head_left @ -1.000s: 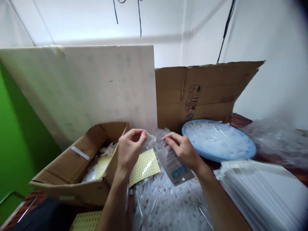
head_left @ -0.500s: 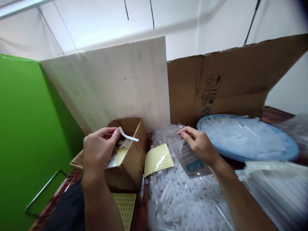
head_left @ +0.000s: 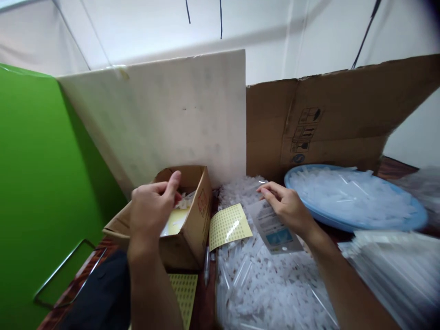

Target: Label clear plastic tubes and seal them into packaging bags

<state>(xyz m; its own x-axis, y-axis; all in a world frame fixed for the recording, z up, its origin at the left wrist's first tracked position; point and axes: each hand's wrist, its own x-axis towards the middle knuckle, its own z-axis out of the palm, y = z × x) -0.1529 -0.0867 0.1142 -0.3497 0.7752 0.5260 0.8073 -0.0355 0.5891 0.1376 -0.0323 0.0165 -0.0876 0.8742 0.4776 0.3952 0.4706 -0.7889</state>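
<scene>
Taking the view as a clock face, the right hand sits at about four o'clock from the middle, thumb and fingertips pinched together on the upper edge of a small printed bag, clear with a blue patch near its bottom. The bag hangs tilted below those fingers, toward five o'clock, over a broad heap of white plastic bits. The left hand is at eight o'clock, raised over the near-left part of an open cardboard box, its fingers curled in and its thumb pointing up; whether anything is caught between them I cannot tell. Inside the box lie a yellow paper and some white scraps. Just beside the box, at six o'clock, a yellow sticker sheet rests on the near-left edge of the heap, and a second sticker sheet lies lower, near half past six. A pen lies between box and heap. At three to four o'clock stands a blue basin full of white strips, with a blurred white stack nearer, at four. Behind, a white board leans at ten o'clock and a brown cardboard sheet at two, while a green panel fills nine.
</scene>
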